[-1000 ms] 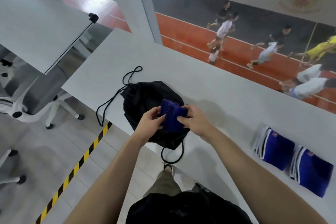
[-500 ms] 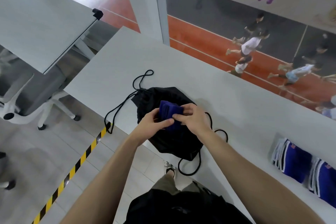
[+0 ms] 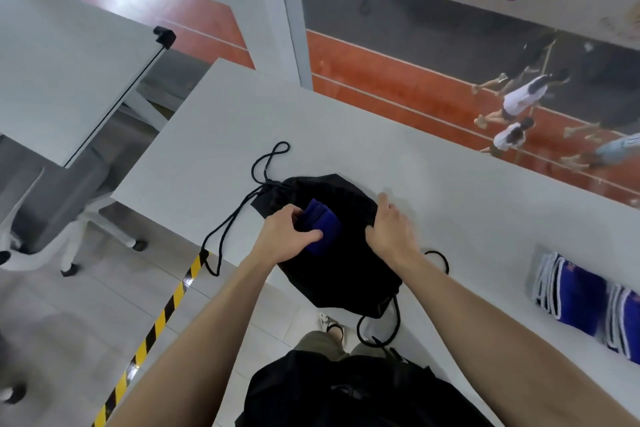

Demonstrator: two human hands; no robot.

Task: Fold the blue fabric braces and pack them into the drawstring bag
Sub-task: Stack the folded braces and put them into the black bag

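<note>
Blue brace lengthwise near-to-far over black bag

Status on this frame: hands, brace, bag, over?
Left hand holds folded blue brace over drawstring bag. Right hand grips bag edge. Nothing blocking. Spare braces lie rightward.

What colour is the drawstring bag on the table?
The drawstring bag is plain black. The head view, the only one, shows it clearly.

Folded brace partly under left hand, rightmost brace cropped at edge
</note>
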